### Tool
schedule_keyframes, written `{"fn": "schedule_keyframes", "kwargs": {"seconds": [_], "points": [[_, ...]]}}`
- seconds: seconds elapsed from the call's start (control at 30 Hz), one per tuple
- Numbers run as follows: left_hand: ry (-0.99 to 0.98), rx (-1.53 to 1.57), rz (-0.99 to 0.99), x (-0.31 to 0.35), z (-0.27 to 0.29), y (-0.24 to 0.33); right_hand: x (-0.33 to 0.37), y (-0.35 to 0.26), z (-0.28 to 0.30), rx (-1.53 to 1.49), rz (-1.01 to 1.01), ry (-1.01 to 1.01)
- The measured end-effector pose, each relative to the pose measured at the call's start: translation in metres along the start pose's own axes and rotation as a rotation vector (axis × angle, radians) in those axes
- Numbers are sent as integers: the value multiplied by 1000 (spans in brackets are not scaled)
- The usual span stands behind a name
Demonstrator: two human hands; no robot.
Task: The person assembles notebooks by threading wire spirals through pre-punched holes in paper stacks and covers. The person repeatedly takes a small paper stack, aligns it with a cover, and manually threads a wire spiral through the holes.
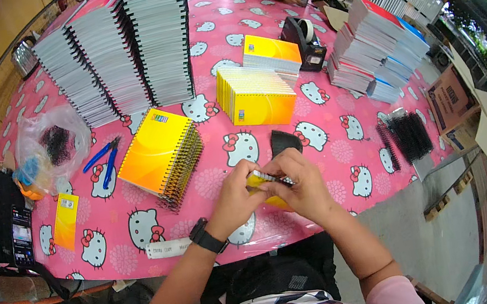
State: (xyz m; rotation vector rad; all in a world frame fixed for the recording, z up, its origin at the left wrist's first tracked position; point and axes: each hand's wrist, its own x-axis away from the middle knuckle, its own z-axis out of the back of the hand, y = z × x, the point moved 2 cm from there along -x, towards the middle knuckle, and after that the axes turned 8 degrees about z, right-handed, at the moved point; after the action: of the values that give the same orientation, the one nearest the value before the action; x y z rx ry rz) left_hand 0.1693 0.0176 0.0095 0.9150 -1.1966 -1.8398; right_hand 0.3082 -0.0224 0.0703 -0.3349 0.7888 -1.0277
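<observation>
Both hands close their grip on one small yellow notebook (270, 194), held just above the near edge of the surface (346, 148): the left hand (235, 199) pinches its left end, and the right hand (304, 190) wraps over the top, fingers curled along the wire spiral binding (275, 177), as if to steady the pages while the coil is worked. Just behind the hands lies a black bundle of binding coils (283, 141), within easy reach. To the left, a stack of yellow spiral notebooks (160, 156) leans in a slanted pile, near a pair of blue-handled pliers (104, 161). Farther back lie more yellow notebooks (254, 93), and tall stacks of unbound notebooks (120, 50) line the far side.
</observation>
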Motion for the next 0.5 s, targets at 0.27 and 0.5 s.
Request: {"fn": "schedule_keyframes", "kwargs": {"seconds": [0.27, 0.5], "points": [[56, 627, 29, 12, 8, -1, 2, -18, 7, -13, 92, 37], [131, 443, 11, 19, 17, 11, 9, -22, 6, -230, 22, 163]]}}
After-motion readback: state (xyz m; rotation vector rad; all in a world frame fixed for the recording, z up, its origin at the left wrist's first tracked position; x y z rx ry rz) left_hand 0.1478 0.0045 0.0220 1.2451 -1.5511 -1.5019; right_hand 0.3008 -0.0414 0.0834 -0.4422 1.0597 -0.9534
